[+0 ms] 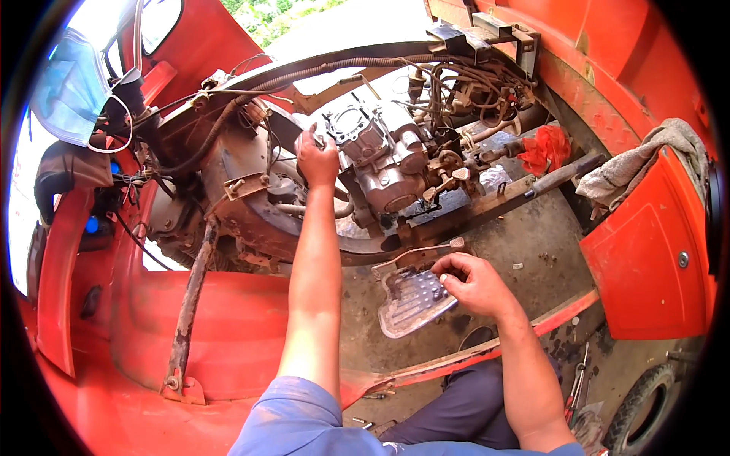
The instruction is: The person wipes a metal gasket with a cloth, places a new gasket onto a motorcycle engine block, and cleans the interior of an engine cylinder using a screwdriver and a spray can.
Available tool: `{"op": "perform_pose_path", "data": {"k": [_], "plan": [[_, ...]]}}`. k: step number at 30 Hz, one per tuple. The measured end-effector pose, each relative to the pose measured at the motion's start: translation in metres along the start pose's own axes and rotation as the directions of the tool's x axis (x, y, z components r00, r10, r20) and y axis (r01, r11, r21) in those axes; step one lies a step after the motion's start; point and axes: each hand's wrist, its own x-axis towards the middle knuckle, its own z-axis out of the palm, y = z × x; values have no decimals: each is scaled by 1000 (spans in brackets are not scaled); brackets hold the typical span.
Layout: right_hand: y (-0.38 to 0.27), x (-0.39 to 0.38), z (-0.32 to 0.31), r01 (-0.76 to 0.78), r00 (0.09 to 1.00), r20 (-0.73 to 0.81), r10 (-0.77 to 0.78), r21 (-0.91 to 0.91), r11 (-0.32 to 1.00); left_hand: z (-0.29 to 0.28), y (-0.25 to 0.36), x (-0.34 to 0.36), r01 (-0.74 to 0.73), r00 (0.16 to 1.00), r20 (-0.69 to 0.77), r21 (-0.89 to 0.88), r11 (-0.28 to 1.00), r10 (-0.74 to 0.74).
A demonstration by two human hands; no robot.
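Observation:
My left hand (318, 158) reaches far forward to the left side of a grey metal engine (384, 163). Its fingers are closed by the engine's upper edge, and whatever they grip is too small or hidden to name. The engine's top shows an open round face. Lower and to the right, my right hand (480, 287) hovers at the right edge of a ribbed metal foot plate (411, 304), with its fingers curled and thumb drawn in. What lies between those fingertips, if anything, I cannot make out. Small dark pieces lie on the plate near them.
A dark frame rail (471, 216) runs beside the engine, with a bundle of wires (464, 91) behind. Red body panels (205, 319) surround the work. A grey rag (646, 159) drapes over a red panel at right; a tyre (642, 406) lies lower right. A blue mask (72, 91) hangs upper left.

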Motion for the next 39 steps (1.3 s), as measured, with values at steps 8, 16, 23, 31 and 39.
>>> {"op": "perform_pose_path", "data": {"k": [8, 16, 23, 31, 39], "plan": [[4, 2, 2, 13, 1000, 9, -12, -49, 999, 17, 7, 71, -164, 735, 673, 63, 984, 80], [13, 4, 4, 44, 999, 19, -42, -111, 993, 27, 26, 108, -128, 369, 923, 168, 977, -110], [12, 3, 8, 45, 997, 69, -31, -197, 979, 28, 17, 104, -172, 385, 921, 135, 976, -59], [11, 3, 7, 103, 994, 61, -90, -257, 961, 34, 7, 93, -93, 515, 855, 128, 987, -63], [12, 4, 7, 106, 994, 60, -92, -292, 951, 0, 31, 71, -65, 580, 815, 75, 995, -24]]}}
